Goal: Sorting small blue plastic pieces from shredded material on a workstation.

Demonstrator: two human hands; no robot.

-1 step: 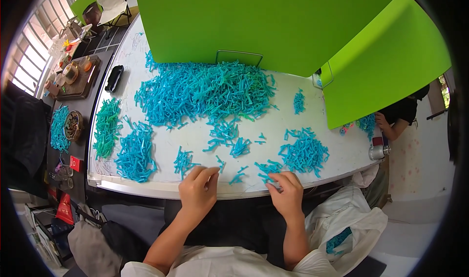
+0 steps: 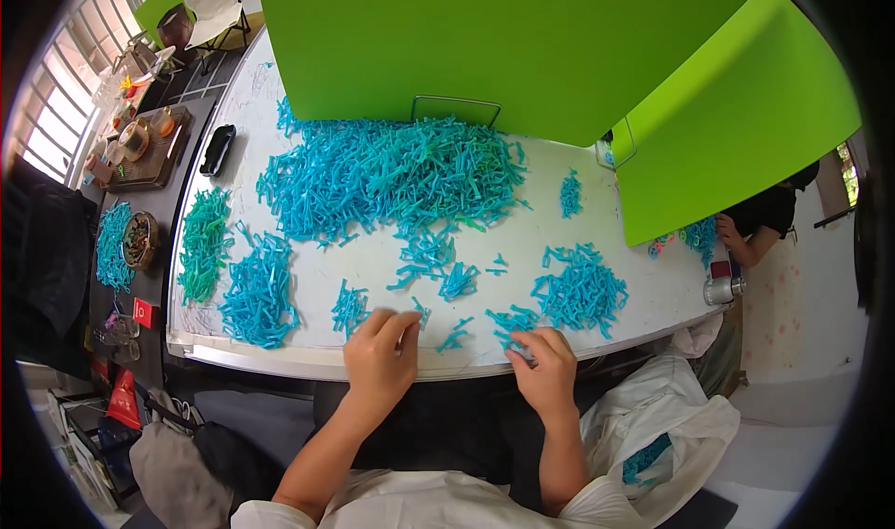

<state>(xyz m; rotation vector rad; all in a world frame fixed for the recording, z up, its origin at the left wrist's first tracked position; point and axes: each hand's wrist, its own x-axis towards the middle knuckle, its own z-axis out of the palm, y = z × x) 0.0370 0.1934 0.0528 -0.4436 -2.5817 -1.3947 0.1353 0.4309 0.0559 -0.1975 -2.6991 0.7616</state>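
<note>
My left hand (image 2: 380,354) is over the near edge of the white table, its fingers curled and thumb and forefinger drawn together. Whatever is in that pinch is hidden. A small blue plastic piece (image 2: 422,313) lies just past its fingertips, and a little blue pile (image 2: 350,306) is beyond the knuckles. My right hand (image 2: 547,372) pinches at a blue plastic piece at the near side of a small loose group (image 2: 513,319). Beyond it spreads a larger pile of blue pieces (image 2: 581,291). Between my hands lie a few more pieces (image 2: 454,336).
A big blue-green heap (image 2: 392,175) covers the table's (image 2: 615,240) far middle, below a green panel (image 2: 513,44). At left are a green pile (image 2: 205,245), a blue pile (image 2: 258,291) and a black tray (image 2: 218,151). Another person's arm (image 2: 753,245) shows at right, a white bag (image 2: 690,431) below.
My left hand has shifted very slightly to the right and away from me. The right hand and the piles look the same.
</note>
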